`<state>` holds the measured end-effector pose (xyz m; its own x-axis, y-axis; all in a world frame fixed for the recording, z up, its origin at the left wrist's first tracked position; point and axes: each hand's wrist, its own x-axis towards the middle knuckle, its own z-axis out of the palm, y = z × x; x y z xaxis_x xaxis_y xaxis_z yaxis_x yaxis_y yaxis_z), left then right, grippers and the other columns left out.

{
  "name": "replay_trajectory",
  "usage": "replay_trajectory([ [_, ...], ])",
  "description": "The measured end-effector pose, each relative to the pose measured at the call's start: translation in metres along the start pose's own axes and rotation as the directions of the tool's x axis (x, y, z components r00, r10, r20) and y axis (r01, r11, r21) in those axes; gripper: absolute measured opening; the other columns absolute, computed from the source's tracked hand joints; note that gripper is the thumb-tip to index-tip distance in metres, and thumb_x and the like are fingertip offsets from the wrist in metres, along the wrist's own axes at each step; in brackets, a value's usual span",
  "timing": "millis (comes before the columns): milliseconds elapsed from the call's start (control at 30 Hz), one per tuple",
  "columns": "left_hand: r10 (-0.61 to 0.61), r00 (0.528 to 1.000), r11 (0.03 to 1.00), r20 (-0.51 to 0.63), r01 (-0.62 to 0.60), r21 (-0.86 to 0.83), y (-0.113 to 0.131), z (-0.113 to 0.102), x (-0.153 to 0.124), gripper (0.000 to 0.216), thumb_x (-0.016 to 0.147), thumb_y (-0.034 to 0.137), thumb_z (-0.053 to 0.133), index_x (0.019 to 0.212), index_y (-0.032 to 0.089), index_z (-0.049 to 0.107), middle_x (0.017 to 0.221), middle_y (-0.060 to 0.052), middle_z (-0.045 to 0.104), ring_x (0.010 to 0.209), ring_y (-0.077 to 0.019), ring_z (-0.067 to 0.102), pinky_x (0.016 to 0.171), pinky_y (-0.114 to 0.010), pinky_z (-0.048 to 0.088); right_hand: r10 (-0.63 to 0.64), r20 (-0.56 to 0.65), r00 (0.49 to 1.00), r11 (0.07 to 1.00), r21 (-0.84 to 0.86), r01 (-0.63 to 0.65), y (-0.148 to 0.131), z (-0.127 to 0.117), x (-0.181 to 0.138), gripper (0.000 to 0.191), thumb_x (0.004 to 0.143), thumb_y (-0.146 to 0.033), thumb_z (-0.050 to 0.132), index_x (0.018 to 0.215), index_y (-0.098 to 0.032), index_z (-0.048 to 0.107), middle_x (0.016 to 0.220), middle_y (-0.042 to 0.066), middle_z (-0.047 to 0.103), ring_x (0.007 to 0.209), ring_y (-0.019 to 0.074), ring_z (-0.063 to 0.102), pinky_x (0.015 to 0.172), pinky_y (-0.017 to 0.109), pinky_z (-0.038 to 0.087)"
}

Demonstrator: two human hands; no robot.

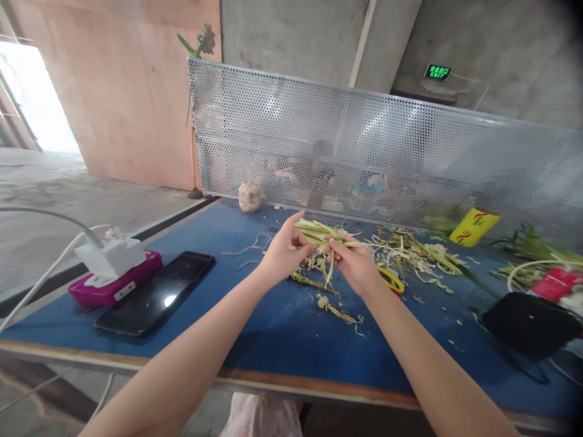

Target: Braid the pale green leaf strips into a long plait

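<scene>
Left hand (pixel 283 250) and right hand (pixel 356 265) are raised just above the blue table (pixel 273 328). Each is pinched closed on one end of a bundle of pale green leaf strips (pixel 319 232) spanning between them. One strip hangs down (apparently loose at its lower end). Yellow-handled scissors (pixel 392 280) lie just beside the right hand, with leaf scraps (pixel 419 255) beyond. A black phone (pixel 157 294) lies well to the left.

One left hand (pixel 282 252), one right hand (pixel 357 267), one leaf bundle (pixel 319 231), one phone (pixel 157 294), one pink box (pixel 107 290), one charger (pixel 112 256)
</scene>
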<state>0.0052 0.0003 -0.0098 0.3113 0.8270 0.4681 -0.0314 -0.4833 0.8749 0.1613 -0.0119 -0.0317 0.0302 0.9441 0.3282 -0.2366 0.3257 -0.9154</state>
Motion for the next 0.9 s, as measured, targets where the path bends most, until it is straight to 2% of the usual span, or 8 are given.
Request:
replay_trajectory([
  [167, 0.018, 0.996, 0.998, -0.092, -0.024, -0.062, 0.002, -0.001, 0.0, 0.075, 0.067, 0.019, 0.064, 0.131, 0.012, 0.024, 0.055, 0.007, 0.049, 0.048, -0.0077, 0.05, 0.052, -0.022, 0.042, 0.039, 0.028, 0.999, 0.992, 0.118, -0.042, -0.007, 0.002, -0.001, 0.016, 0.064, -0.027, 0.069, 0.078, -0.019, 0.065, 0.058, -0.002, 0.057, 0.049, 0.0064, 0.044, 0.048, 0.021, 0.037],
  [300, -0.17, 0.955, 0.955, -0.244, 0.098, -0.281, 0.004, 0.004, 0.001, 0.082, 0.062, 0.024, 0.069, 0.129, 0.01, 0.024, 0.058, 0.005, 0.053, 0.046, -0.0085, 0.049, 0.046, -0.022, 0.04, 0.107, 0.105, 0.989, 0.979, 0.164, -0.123, -0.009, 0.006, -0.004, 0.018, 0.066, -0.028, 0.068, 0.082, -0.02, 0.064, 0.058, -0.004, 0.054, 0.048, 0.0054, 0.04, 0.048, 0.02, 0.039],
  [400, -0.299, 0.942, 0.799, -0.153, 0.159, -0.58, 0.011, -0.003, 0.003, 0.07, 0.07, 0.034, 0.061, 0.128, 0.011, 0.029, 0.072, -0.003, 0.061, 0.061, -0.0132, 0.057, 0.052, -0.024, 0.043, 0.139, 0.151, 0.979, 0.97, 0.18, -0.165, -0.009, 0.007, -0.006, 0.018, 0.068, -0.032, 0.066, 0.081, -0.02, 0.064, 0.057, -0.004, 0.052, 0.049, 0.0059, 0.04, 0.051, 0.021, 0.04],
  [500, -0.387, 0.92, 0.651, -0.062, 0.225, -0.725, 0.018, -0.015, 0.005, 0.063, 0.076, 0.048, 0.046, 0.126, 0.013, 0.033, 0.082, -0.01, 0.065, 0.071, -0.0196, 0.061, 0.055, -0.029, 0.045, 0.147, 0.164, 0.975, 0.966, 0.189, -0.178, -0.011, 0.006, -0.006, 0.019, 0.071, -0.038, 0.062, 0.076, -0.02, 0.063, 0.053, -0.004, 0.049, 0.049, 0.007, 0.041, 0.052, 0.022, 0.04],
  [633, -0.535, 0.844, 0.686, 0.039, 0.462, -0.562, 0.013, -0.016, 0.006, 0.069, 0.069, 0.052, 0.056, 0.123, 0.013, 0.037, 0.078, -0.009, 0.066, 0.058, -0.0159, 0.059, 0.047, -0.025, 0.041, 0.157, 0.146, 0.977, 0.978, 0.112, -0.174, -0.011, 0.005, -0.005, 0.016, 0.071, -0.034, 0.06, 0.07, -0.019, 0.061, 0.049, -0.004, 0.045, 0.048, 0.008, 0.04, 0.047, 0.021, 0.035],
  [700, -0.494, 0.868, 0.738, 0.047, 0.447, -0.506, 0.008, -0.01, 0.006, 0.069, 0.066, 0.044, 0.064, 0.122, 0.012, 0.039, 0.076, -0.008, 0.065, 0.056, -0.0134, 0.058, 0.046, -0.022, 0.039, 0.155, 0.134, 0.979, 0.987, 0.02, -0.159, -0.01, 0.004, -0.005, 0.015, 0.071, -0.032, 0.059, 0.068, -0.018, 0.06, 0.049, -0.003, 0.046, 0.047, 0.0085, 0.041, 0.046, 0.022, 0.033],
  [800, -0.439, 0.889, 0.812, -0.126, 0.333, -0.479, 0.003, -0.005, 0.005, 0.087, 0.06, 0.023, 0.074, 0.13, 0.007, 0.025, 0.072, -0.006, 0.064, 0.058, -0.0109, 0.058, 0.048, -0.02, 0.04, 0.133, 0.14, 0.981, 0.987, -0.112, -0.117, -0.008, 0.003, -0.006, 0.015, 0.073, -0.031, 0.056, 0.068, -0.018, 0.059, 0.051, -0.003, 0.049, 0.046, 0.0088, 0.042, 0.046, 0.023, 0.032],
  [900, -0.434, 0.889, 0.842, -0.15, 0.34, -0.418, 0.001, -0.004, 0.004, 0.096, 0.058, 0.019, 0.075, 0.134, 0.005, 0.017, 0.073, -0.007, 0.064, 0.06, -0.0118, 0.059, 0.049, -0.021, 0.041, 0.132, 0.16, 0.978, 0.98, -0.167, -0.105, -0.007, 0.004, -0.007, 0.015, 0.073, -0.032, 0.055, 0.068, -0.018, 0.059, 0.052, -0.003, 0.051, 0.046, 0.0088, 0.042, 0.046, 0.023, 0.031],
])
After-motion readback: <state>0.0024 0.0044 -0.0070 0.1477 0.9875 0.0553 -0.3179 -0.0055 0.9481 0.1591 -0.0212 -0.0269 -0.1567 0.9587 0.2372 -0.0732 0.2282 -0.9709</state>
